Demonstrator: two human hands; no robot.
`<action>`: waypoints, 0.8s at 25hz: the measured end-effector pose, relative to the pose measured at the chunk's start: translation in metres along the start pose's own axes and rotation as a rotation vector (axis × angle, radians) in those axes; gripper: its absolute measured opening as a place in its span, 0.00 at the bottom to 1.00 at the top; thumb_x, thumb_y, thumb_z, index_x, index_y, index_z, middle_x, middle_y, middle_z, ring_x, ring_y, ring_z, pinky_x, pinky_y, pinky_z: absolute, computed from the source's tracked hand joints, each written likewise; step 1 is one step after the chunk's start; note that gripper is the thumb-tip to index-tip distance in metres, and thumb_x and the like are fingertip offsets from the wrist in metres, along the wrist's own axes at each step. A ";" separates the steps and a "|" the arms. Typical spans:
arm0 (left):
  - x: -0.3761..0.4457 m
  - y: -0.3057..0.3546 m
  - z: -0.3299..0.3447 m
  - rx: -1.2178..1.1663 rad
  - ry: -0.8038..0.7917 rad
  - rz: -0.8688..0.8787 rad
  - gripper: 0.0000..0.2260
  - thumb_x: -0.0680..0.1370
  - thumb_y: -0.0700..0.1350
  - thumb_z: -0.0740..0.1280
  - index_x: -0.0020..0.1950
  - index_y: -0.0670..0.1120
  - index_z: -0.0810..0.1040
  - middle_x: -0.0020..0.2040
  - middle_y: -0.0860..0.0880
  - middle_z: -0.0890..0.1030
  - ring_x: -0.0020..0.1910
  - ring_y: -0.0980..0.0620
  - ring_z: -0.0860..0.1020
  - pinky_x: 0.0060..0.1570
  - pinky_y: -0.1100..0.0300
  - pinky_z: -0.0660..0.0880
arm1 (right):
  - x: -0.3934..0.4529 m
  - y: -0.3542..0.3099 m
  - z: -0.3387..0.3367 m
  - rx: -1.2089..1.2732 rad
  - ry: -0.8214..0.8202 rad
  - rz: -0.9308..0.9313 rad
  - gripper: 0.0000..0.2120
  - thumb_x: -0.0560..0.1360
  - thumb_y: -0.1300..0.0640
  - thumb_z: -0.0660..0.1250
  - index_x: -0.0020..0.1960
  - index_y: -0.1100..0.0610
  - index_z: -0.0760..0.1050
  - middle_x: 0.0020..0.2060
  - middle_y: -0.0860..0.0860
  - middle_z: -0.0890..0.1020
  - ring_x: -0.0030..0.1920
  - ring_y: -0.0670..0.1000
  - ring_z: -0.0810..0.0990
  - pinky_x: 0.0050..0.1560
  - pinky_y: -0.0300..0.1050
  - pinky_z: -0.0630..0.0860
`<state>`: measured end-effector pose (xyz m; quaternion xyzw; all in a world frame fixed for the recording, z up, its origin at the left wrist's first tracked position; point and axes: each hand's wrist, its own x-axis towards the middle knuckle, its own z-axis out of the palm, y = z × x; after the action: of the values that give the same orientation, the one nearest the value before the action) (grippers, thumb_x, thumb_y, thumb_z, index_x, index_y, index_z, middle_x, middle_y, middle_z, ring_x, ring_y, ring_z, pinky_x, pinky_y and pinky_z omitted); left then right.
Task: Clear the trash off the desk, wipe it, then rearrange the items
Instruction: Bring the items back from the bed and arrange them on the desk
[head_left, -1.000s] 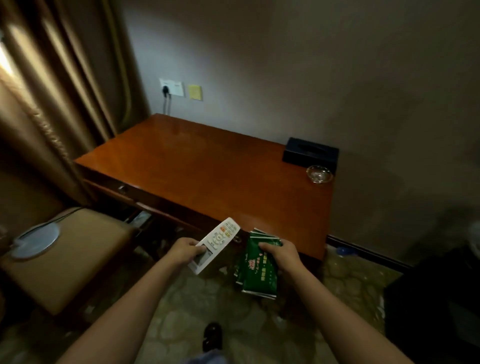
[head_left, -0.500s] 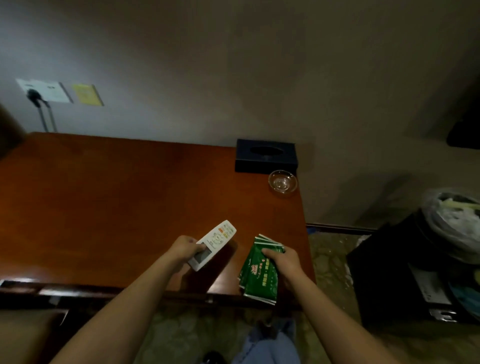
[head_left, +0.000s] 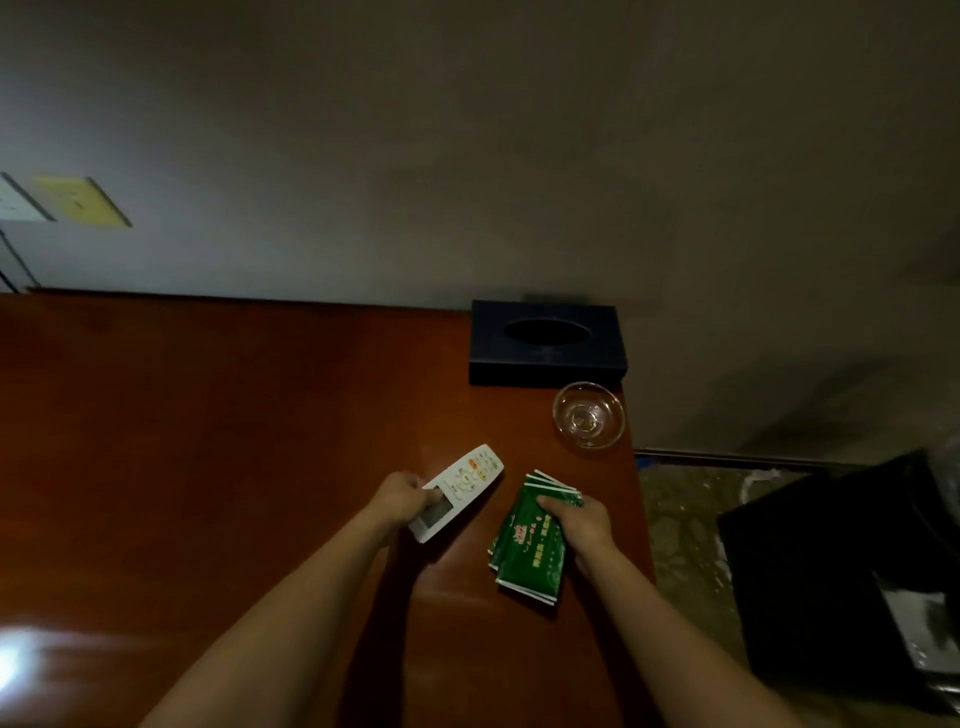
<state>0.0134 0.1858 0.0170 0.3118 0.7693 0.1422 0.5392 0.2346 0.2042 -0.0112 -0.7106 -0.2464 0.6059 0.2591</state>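
White remote (head_left: 457, 491), coloured buttons and small screen, gripped at its lower end by left hand (head_left: 402, 496), over the tabletop (head_left: 208, 441) near the right front. Green packets (head_left: 532, 540), a fanned stack with white edges, held by right hand (head_left: 582, 522), fingers curled over the top. Both look low, likely being set back down in the rearranging step. Beyond: glass ashtray (head_left: 588, 421) just before dark tissue box (head_left: 545, 343) against the wall.
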 end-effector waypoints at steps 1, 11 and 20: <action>0.009 0.006 0.000 0.017 -0.013 0.012 0.04 0.78 0.41 0.64 0.45 0.42 0.72 0.45 0.45 0.77 0.43 0.49 0.77 0.37 0.61 0.74 | 0.005 -0.004 0.003 0.015 0.004 0.006 0.07 0.71 0.65 0.71 0.47 0.63 0.75 0.40 0.59 0.81 0.38 0.57 0.81 0.39 0.47 0.78; 0.072 0.040 -0.005 0.280 0.031 0.228 0.03 0.78 0.44 0.66 0.46 0.45 0.76 0.48 0.47 0.79 0.45 0.51 0.76 0.41 0.61 0.74 | 0.040 -0.011 0.020 0.068 0.164 0.058 0.04 0.72 0.65 0.71 0.44 0.60 0.77 0.40 0.57 0.81 0.41 0.58 0.81 0.45 0.50 0.78; 0.079 0.021 -0.012 0.337 0.209 0.424 0.17 0.75 0.44 0.70 0.61 0.40 0.74 0.59 0.42 0.72 0.57 0.48 0.71 0.53 0.64 0.66 | 0.044 -0.004 0.022 0.046 0.218 0.069 0.08 0.71 0.63 0.72 0.49 0.61 0.78 0.45 0.60 0.83 0.44 0.60 0.83 0.49 0.54 0.79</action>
<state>-0.0089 0.2537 -0.0252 0.5346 0.7511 0.1534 0.3557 0.2190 0.2382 -0.0439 -0.7742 -0.1780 0.5391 0.2797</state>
